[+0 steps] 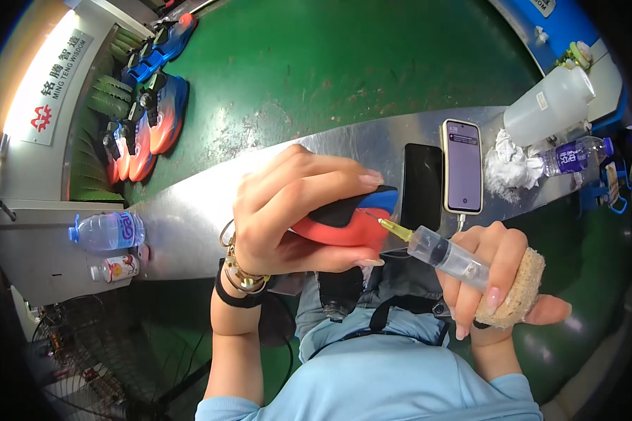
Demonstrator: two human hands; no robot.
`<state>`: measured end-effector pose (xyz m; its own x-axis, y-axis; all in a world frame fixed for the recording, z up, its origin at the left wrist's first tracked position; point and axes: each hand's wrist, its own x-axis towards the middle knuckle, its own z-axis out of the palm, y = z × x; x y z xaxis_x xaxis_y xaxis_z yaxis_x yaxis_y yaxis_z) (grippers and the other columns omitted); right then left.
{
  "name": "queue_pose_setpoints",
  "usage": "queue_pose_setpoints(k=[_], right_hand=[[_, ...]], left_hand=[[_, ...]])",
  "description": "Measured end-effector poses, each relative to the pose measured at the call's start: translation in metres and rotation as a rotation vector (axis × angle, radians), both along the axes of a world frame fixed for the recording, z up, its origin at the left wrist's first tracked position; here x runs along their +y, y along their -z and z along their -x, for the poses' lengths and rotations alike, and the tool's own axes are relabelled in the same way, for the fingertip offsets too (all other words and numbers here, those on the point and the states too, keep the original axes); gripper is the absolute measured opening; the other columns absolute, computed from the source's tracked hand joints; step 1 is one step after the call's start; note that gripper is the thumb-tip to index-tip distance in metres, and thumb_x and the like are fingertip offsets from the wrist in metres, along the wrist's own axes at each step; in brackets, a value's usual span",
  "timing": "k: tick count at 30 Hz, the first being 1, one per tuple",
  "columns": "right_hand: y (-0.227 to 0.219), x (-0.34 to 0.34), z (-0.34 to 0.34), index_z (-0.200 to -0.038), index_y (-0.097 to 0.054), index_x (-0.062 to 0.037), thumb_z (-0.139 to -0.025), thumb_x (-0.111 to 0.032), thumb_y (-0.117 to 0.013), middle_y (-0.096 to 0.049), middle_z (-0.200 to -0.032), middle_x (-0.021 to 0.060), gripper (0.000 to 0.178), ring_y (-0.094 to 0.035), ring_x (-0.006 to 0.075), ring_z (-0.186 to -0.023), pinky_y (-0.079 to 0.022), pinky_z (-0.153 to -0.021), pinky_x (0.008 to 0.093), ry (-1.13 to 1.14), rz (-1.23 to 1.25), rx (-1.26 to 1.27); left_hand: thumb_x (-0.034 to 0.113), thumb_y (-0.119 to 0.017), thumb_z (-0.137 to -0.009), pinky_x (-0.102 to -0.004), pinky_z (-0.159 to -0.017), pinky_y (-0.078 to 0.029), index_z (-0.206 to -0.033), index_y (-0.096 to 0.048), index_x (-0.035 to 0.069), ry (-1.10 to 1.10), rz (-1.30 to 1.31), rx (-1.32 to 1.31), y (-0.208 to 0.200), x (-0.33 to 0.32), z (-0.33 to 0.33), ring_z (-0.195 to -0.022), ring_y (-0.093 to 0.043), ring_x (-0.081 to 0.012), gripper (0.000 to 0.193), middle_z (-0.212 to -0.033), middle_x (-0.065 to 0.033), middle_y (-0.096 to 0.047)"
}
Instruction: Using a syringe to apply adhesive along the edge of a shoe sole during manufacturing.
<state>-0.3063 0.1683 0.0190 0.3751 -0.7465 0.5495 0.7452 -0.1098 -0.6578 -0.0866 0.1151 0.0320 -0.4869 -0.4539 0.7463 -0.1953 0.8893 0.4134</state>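
A red shoe (pixel 340 235) with black and blue parts is gripped in my left hand (pixel 277 207), fingers wrapped over its top and thumb beneath. My right hand (pixel 488 263) is closed around a clear syringe (pixel 428 249) with a dark plunger seal inside. Its yellow tapered tip (pixel 396 229) points left at the red side of the shoe; whether the needle touches it I cannot tell. A tan, rough-textured pad (pixel 519 291) covers the plunger end within the right hand. My left palm hides the rest of the shoe.
Two phones, a black one (pixel 421 186) and a lit one (pixel 462 168) with a cable, lie on the metal bench (pixel 182 231). Crumpled white tissue (pixel 510 165), a white bottle (pixel 548 105) and a water bottle (pixel 576 156) sit right. Several shoes (pixel 167 112) hang left, above another bottle (pixel 109 231).
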Motion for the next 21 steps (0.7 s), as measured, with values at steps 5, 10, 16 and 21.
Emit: queue_pose_setpoints(k=[5,10,16,21], right_hand=[[0.002,-0.001,-0.004,-0.082,-0.057,-0.0036,-0.076,-0.059,-0.054,-0.061,-0.057,0.0153,0.056,-0.052,0.0152,-0.037,-0.043,-0.037,0.0222,0.014,-0.05,-0.034],[0.017,-0.004,-0.001,-0.076,-0.053,-0.0003,-0.068,-0.07,-0.052,-0.056,-0.05,0.008,0.07,-0.049,0.0156,-0.038,-0.038,-0.036,0.0245,0.049,0.015,-0.028],[0.036,-0.012,-0.007,-0.077,-0.056,-0.0027,-0.072,-0.066,-0.052,-0.056,-0.05,0.0088,0.063,-0.05,0.0152,-0.037,-0.039,-0.036,0.0234,0.077,-0.019,0.005],[0.059,-0.012,-0.016,-0.079,-0.055,-0.0059,-0.077,-0.066,-0.045,-0.057,-0.048,0.0087,0.061,-0.049,0.0143,-0.034,-0.039,-0.037,0.0226,0.074,-0.11,0.017]], left_hand=[[0.034,-0.078,-0.058,-0.0258,-0.056,-0.045,-0.091,-0.059,0.0,0.015,-0.02,0.028,0.004,-0.002,0.0,-0.066,-0.06,-0.0194,0.051,-0.083,-0.0099,-0.064],[0.05,-0.072,-0.063,-0.0274,-0.057,-0.043,-0.097,-0.053,-0.004,0.097,0.036,-0.031,0.012,-0.011,-0.014,-0.071,-0.061,-0.0233,0.067,-0.082,-0.0174,-0.062],[0.039,-0.076,-0.062,-0.0279,-0.059,-0.043,-0.096,-0.056,-0.004,0.008,-0.051,0.154,0.025,-0.016,-0.024,-0.073,-0.062,-0.0241,0.058,-0.084,-0.016,-0.064],[0.049,-0.071,-0.065,-0.0319,-0.066,-0.046,-0.098,-0.05,-0.005,-0.122,-0.154,0.161,0.037,-0.015,-0.043,-0.076,-0.061,-0.025,0.067,-0.084,-0.0189,-0.062]])
